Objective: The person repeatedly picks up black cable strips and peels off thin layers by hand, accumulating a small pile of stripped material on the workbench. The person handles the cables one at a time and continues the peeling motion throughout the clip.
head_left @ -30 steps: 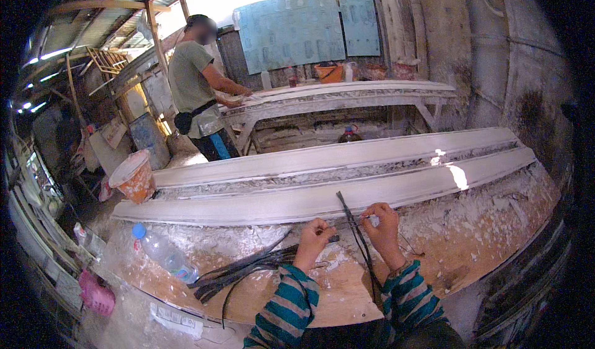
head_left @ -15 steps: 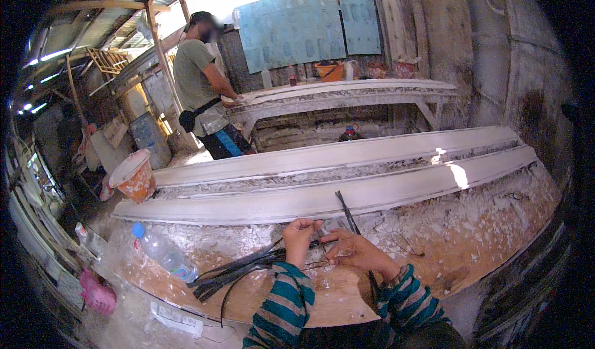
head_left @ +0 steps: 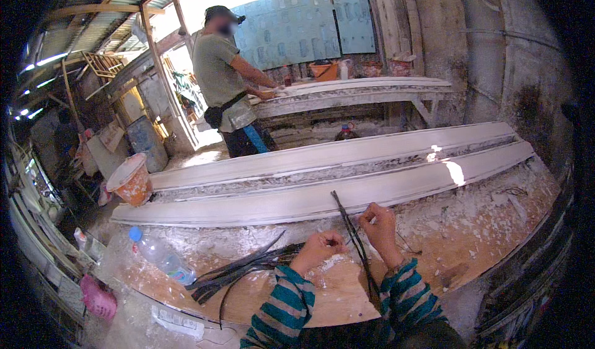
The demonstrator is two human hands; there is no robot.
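Bottle (head_left: 160,257) left of strips (head_left: 238,268) on table (head_left: 331,302); bucket (head_left: 135,189) behind bottle.

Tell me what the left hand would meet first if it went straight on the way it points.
Probably the narrow bundle of dark strips just to its right; depth is unclear in this single view, so the left hand might pass over it.
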